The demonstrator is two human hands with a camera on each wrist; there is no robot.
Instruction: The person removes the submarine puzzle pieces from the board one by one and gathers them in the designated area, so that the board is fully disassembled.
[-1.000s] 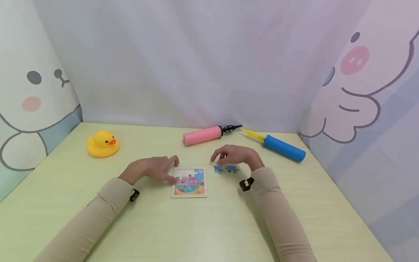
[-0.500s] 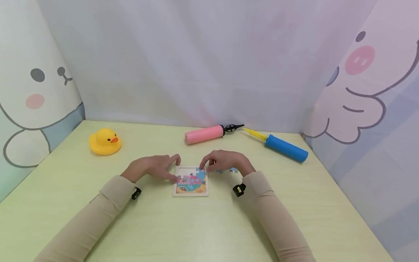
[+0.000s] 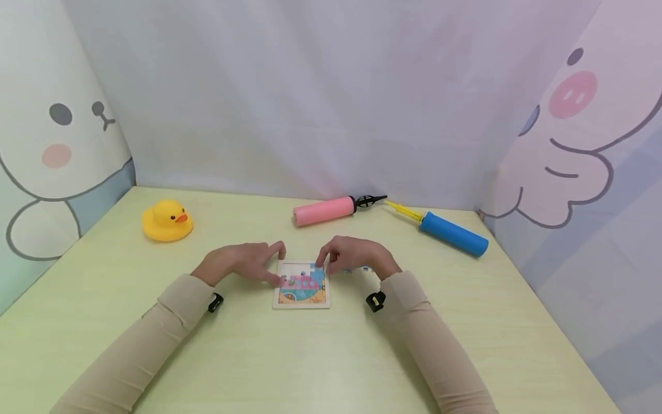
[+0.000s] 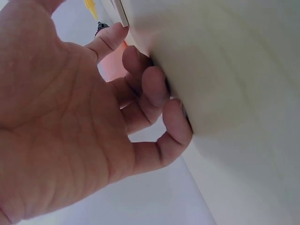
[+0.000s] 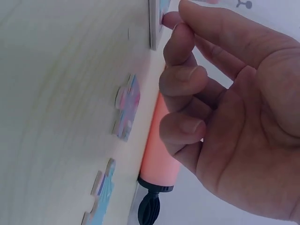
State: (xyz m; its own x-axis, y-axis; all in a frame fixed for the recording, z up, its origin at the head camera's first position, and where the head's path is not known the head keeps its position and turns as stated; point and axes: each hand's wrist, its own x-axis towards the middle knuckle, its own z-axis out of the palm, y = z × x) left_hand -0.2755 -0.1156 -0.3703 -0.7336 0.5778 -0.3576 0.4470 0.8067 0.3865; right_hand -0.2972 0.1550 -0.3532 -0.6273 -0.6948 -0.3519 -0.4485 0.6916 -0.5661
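A small jigsaw puzzle (image 3: pixel 302 293) in a pale frame lies flat on the table, showing a pink and teal picture with a bare white area at its upper left. My left hand (image 3: pixel 245 261) rests its thumb on the frame's left side, its index finger near the far left corner. In the left wrist view, the other fingers (image 4: pixel 178 124) are bent against the table. My right hand (image 3: pixel 354 253) touches the puzzle's far right corner with its index finger. Under that hand, two loose puzzle pieces (image 5: pixel 129 108) lie on the table, partly hidden in the head view.
A yellow rubber duck (image 3: pixel 166 222) sits at the back left. Behind the puzzle lies a pink hand pump (image 3: pixel 324 211) with a black nozzle. A blue hand pump (image 3: pixel 454 234) with a yellow nozzle lies at the back right. Cloth walls (image 3: pixel 331 103) enclose the table.
My right hand has moved left, from above the loose pieces to the puzzle's far right corner, and has stayed there since. The left hand keeps its place at the frame.
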